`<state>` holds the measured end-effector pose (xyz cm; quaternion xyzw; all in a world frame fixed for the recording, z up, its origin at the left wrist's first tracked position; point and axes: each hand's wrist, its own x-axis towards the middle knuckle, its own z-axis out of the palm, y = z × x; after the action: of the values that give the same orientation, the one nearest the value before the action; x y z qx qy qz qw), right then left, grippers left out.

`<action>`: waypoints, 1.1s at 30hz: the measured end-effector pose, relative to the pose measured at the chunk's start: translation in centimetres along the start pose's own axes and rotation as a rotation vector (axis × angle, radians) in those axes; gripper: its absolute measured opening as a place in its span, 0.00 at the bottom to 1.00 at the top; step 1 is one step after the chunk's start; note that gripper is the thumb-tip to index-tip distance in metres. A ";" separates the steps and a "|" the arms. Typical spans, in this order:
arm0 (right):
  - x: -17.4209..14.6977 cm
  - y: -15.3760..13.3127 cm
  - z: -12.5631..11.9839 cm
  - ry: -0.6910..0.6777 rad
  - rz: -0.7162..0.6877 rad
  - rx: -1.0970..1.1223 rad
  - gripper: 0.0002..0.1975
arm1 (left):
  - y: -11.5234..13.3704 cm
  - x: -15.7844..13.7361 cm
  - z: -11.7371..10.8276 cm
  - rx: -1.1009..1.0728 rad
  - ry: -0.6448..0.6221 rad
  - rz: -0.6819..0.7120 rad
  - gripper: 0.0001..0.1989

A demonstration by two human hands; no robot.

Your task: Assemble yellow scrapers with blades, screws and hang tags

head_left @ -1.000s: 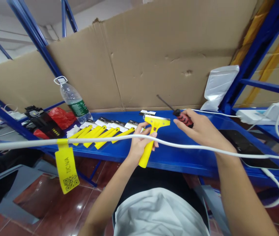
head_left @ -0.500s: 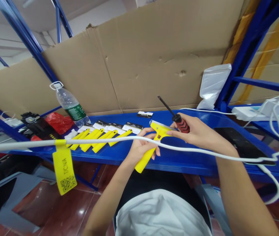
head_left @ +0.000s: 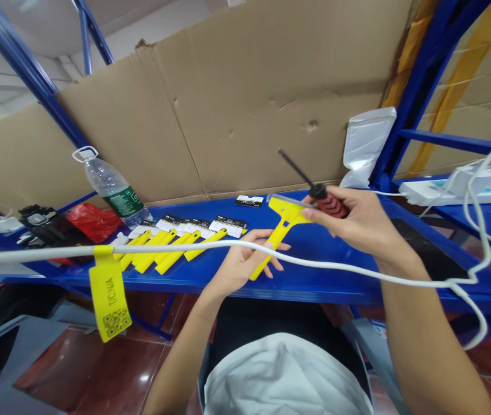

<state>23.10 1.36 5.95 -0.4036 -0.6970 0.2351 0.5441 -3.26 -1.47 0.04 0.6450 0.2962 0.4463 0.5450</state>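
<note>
A yellow scraper [head_left: 280, 226] is held over the blue table, its wide head up and its handle slanting down to the left. My left hand [head_left: 245, 262] is closed around the handle. My right hand [head_left: 353, 222] grips a screwdriver [head_left: 329, 203] with a red and black handle, its dark shaft pointing up and left. The thumb of that hand also touches the right end of the scraper's head. Left of my hands, several yellow scraper handles [head_left: 179, 252] lie in a row beside black and white cards [head_left: 227, 225].
A white cable [head_left: 340, 265] with a yellow tag [head_left: 110, 300] crosses in front of my hands. On the blue table [head_left: 223, 282] are a plastic bottle [head_left: 118, 193], a red bag [head_left: 94, 222], another card [head_left: 249, 200] and a black phone [head_left: 427, 248]. Cardboard [head_left: 271, 104] stands behind.
Both hands have risen slightly with the scraper and screwdriver, and the right hand has shifted a little right. More of the scraper's head shows. The view has shifted slightly.
</note>
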 end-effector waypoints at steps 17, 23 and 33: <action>1.7 1.1 -1.0 0.729 -0.113 0.427 0.13 | 1.4 19.8 -7.5 1.592 -0.049 -0.448 0.40; 1.5 0.9 -0.8 0.726 -0.139 0.340 0.13 | -2.0 19.5 -8.1 1.599 -0.132 -0.455 0.36; 1.8 1.3 -0.3 0.732 -0.205 0.345 0.12 | -1.0 17.8 -6.8 1.327 -0.410 -0.073 0.30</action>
<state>23.60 3.53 6.11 -0.2921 -0.4446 0.1340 0.8361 -1.65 17.15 3.56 0.9028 0.4190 0.0213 0.0951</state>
